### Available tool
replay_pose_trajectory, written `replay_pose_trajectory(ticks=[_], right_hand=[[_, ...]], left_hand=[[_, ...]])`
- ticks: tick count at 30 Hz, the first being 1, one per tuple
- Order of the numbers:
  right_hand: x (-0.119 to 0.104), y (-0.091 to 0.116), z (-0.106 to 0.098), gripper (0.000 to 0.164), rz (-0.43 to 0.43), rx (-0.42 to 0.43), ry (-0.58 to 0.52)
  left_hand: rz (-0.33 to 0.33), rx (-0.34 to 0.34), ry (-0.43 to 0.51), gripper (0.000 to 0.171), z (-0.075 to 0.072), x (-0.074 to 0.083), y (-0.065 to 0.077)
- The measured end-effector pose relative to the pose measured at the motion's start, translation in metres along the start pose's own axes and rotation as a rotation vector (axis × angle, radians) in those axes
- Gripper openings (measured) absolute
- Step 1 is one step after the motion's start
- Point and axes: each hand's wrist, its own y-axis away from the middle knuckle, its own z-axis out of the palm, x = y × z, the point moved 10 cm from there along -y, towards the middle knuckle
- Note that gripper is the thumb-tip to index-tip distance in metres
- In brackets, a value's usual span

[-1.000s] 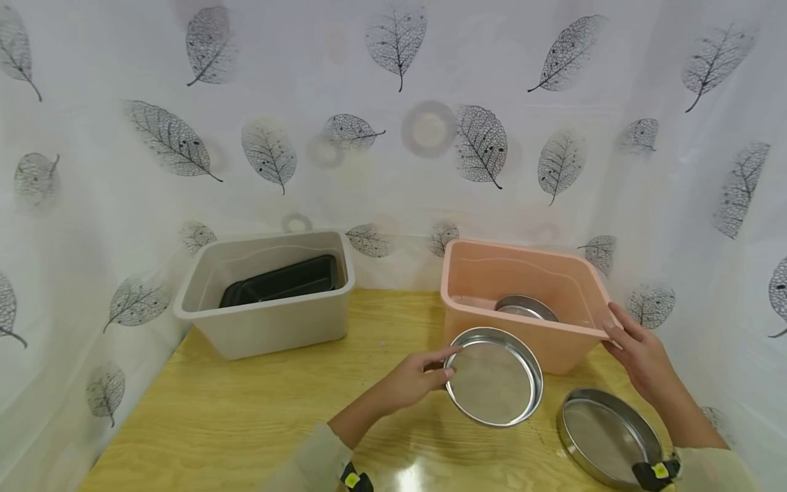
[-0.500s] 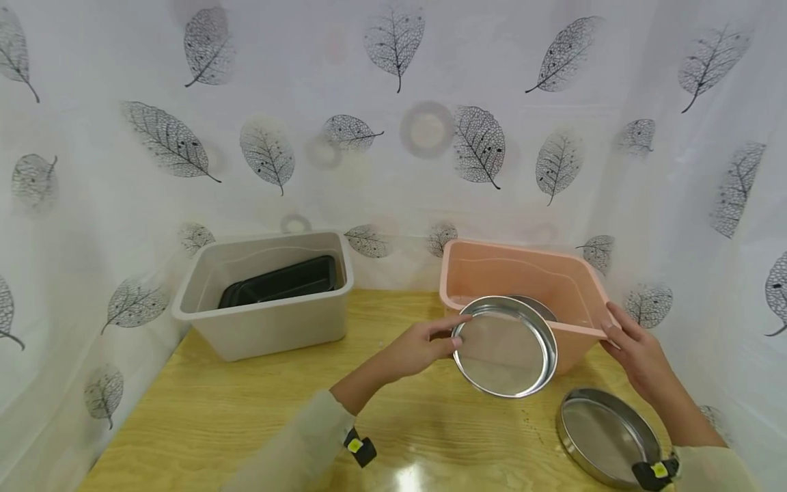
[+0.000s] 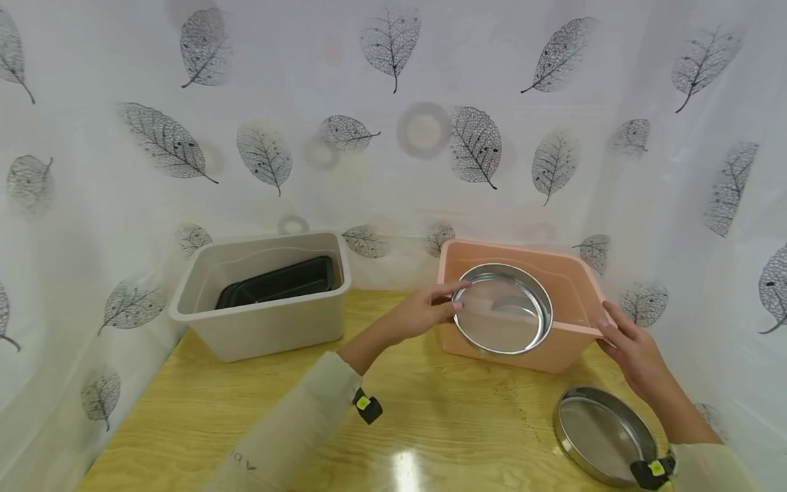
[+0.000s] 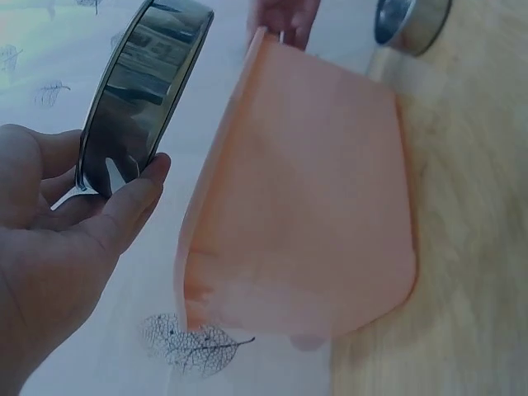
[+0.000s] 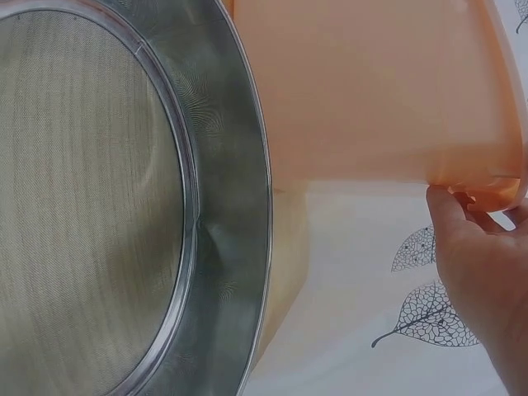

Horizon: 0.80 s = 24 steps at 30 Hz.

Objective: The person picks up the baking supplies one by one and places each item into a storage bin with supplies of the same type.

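Observation:
My left hand [image 3: 424,313] pinches the left edge of a round metal sieve [image 3: 492,318], thumb on one side and fingers on the other. The sieve is tilted in front of the pink bin [image 3: 572,287], overlapping its front rim in the head view; part of another metal sieve inside shows faintly through its mesh. In the left wrist view the held sieve [image 4: 136,95] is seen side-on, beside the bin's rim. My right hand [image 3: 633,352] grips the rim at the bin's right corner. Another sieve [image 3: 605,437] lies on the table near my right wrist, with its mesh [image 5: 82,198] large in the right wrist view.
A grey-white bin [image 3: 283,328] stands at the back left with a dark rectangular pan [image 3: 283,281] tilted inside. Both bins are on a yellow wood-grain table [image 3: 381,410]. A white curtain with leaf prints [image 3: 369,184] hangs behind and at the sides.
My left hand has lifted the sieve up and forward, from in front of the pink bin to over its front rim. My right hand has stayed on the bin's corner.

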Motion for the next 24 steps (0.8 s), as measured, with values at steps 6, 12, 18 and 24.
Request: replay_pose_trajectory(ticks=[6, 12, 18, 24], right_hand=[[-0.001, 0.0, 0.0, 0.063, -0.008, -0.006, 0.004], [0.0, 0.001, 0.001, 0.063, -0.006, -0.01, 0.001], [0.0, 0.001, 0.002, 0.063, 0.0, -0.001, 0.003], [0.001, 0.0, -0.001, 0.064, 0.007, 0.012, 0.056]], left_hand=[[-0.005, 0.04, -0.023, 0.049, -0.018, 0.004, -0.016], [-0.011, 0.033, -0.004, 0.05, -0.026, 0.0, -0.036], [-0.017, 0.027, -0.081, 0.051, -0.031, -0.002, -0.054], [-0.041, 0.046, -0.16, 0.05, -0.03, -0.012, -0.071]])
